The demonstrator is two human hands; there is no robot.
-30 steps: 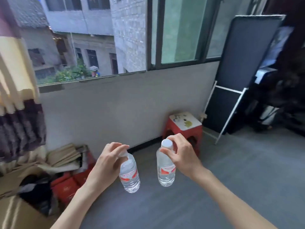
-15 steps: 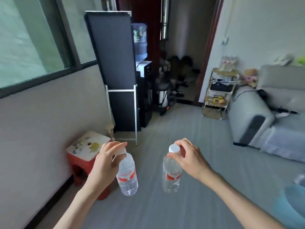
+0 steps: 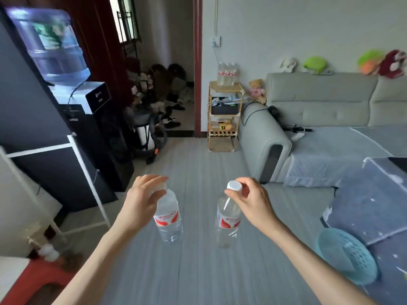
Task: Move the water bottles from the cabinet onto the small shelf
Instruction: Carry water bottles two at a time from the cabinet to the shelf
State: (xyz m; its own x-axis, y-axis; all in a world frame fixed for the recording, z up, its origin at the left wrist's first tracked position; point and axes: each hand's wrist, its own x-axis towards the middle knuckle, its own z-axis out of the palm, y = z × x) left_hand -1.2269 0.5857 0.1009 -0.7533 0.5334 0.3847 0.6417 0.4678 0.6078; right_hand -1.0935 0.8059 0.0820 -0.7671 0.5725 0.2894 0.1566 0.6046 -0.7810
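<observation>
Clear bottle (image 3: 168, 216) in L fingers (image 3: 154, 190), another bottle (image 3: 228, 219) in R fingers (image 3: 244, 190), both pinched by caps.

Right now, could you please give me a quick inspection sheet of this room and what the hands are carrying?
Surface: small shelf stands by the doorway beside the sofa; several bottles already stand on its top.
Job's things: left bottle and right bottle, each hanging by its cap above the grey floor.
Clutter: blue basket at lower right; soft toys on the sofa back.
Hands: left hand grips one cap; right hand pinches the other.
Cables: black cable over the sofa arm.
Surroundings: water dispenser at left.
</observation>
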